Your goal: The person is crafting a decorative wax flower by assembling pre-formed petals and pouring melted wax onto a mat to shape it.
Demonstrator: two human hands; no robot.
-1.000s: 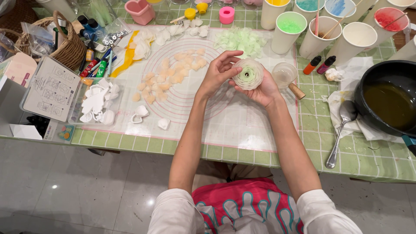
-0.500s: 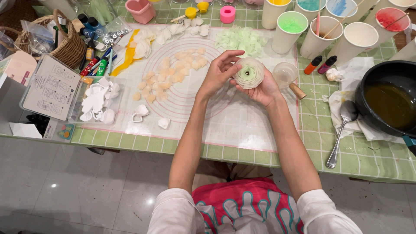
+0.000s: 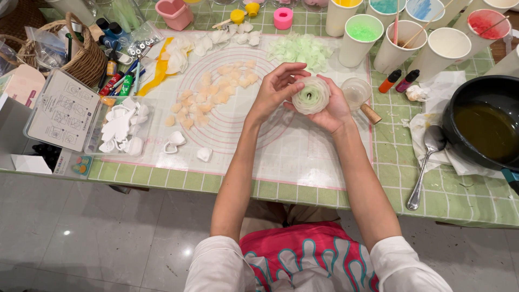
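From the head view, we see the right hand point(image 3: 331, 111) cupping a pale layered flower point(image 3: 311, 95) above the mat point(image 3: 303, 154). The left hand point(image 3: 275, 89) curls around its near side, fingers point(image 3: 292, 69) closed lightly on the outer petals.

We judge the flower fragile. Too firm a squeeze could crush or shed a petal, and a slack cupping palm could let it drop onto the mat.

Just beside the right hand stand a small clear cup point(image 3: 357, 91) and a cork point(image 3: 371, 114), which an elbow swing might tip. Peach petals point(image 3: 208, 100) lie near the left wrist and green petals point(image 3: 300, 50) beyond the hands. A black pan point(image 3: 486, 121) of dark liquid and a spoon point(image 3: 424, 165) sit well apart on the counter point(image 3: 303, 189).
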